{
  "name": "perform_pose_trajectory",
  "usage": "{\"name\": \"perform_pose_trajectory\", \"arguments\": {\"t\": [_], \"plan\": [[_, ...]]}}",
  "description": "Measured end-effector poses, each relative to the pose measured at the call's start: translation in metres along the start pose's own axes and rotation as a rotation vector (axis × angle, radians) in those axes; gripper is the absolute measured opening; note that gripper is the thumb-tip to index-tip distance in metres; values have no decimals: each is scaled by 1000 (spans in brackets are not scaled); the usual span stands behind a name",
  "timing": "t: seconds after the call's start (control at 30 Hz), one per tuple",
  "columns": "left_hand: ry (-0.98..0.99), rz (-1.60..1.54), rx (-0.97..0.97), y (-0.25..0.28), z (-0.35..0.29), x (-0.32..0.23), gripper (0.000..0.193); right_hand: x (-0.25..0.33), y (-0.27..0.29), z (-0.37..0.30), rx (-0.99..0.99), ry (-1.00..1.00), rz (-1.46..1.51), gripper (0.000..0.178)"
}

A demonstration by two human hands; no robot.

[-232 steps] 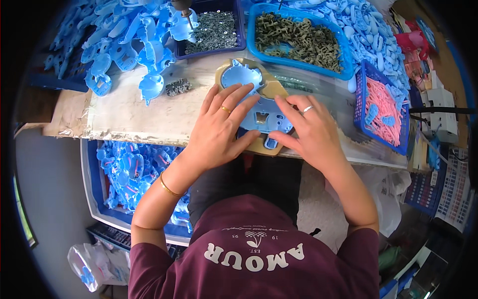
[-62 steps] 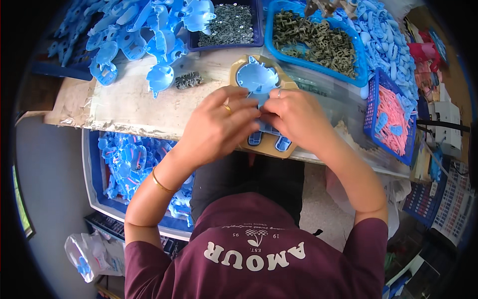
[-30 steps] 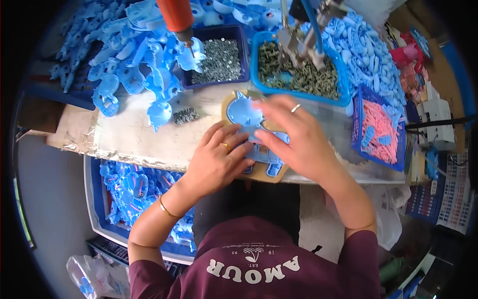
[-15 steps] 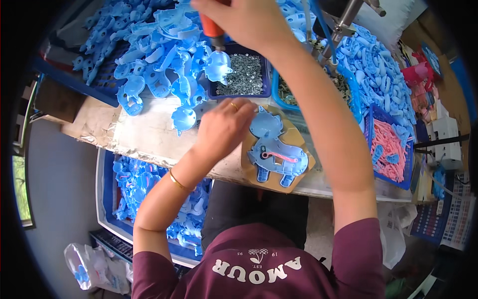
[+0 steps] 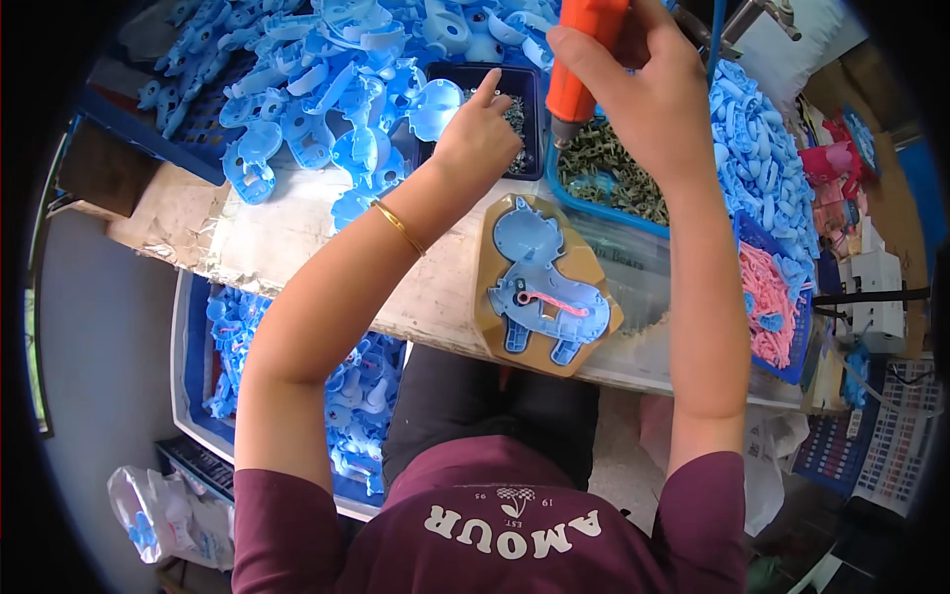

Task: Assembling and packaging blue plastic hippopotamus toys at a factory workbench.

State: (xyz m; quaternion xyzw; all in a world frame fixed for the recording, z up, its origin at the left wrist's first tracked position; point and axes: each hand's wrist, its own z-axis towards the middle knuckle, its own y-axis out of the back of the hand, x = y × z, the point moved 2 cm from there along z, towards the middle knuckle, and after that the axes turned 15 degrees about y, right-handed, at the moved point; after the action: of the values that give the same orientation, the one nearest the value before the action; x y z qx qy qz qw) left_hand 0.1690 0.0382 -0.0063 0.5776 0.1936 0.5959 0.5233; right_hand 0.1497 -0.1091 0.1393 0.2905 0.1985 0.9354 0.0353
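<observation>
My right hand is wrapped round an orange power screwdriver, its dark tip pointing down over a light-blue tray of small dull metal parts. My left hand is over a dark blue bin of small shiny metal pieces. Its index finger is stretched out; some other fingers are hidden, and I see nothing held. Nearer me, a tan holding block carries a light-blue plastic animal-shaped shell half. A pink strip with a ring at one end lies inside the shell.
Blue shell parts are heaped at the back left, and more blue pieces at the right. A blue basket holds pink strips. Below the table's left edge stands a crate of blue parts. A metal stand rises behind my right hand.
My left hand has gone from beside the holding block up to the dark bin. The right hand has carried the screwdriver rightward, from above the bin to over the light-blue tray.
</observation>
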Motion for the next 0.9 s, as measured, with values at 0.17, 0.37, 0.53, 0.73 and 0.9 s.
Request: {"name": "perform_pose_trajectory", "arguments": {"t": [0.17, 0.37, 0.53, 0.73, 0.9], "plan": [[60, -74, -113, 14, -7, 9, 13, 3, 5, -4, 15, -57, 94, 37], [62, -236, -315, 31, -27, 7, 6, 2, 6, -9, 116, -164, 225, 45], [78, -840, -332, 53, -66, -16, 11, 17, -6, -33, 70, -211, 656, 49], [98, -1136, -217, 63, -82, -32, 15, 32, -17, -54, -179, -340, 616, 17], [117, -1206, -184, 62, -87, -36, 15, 32, -11, -60, -151, -371, 698, 16]]}}
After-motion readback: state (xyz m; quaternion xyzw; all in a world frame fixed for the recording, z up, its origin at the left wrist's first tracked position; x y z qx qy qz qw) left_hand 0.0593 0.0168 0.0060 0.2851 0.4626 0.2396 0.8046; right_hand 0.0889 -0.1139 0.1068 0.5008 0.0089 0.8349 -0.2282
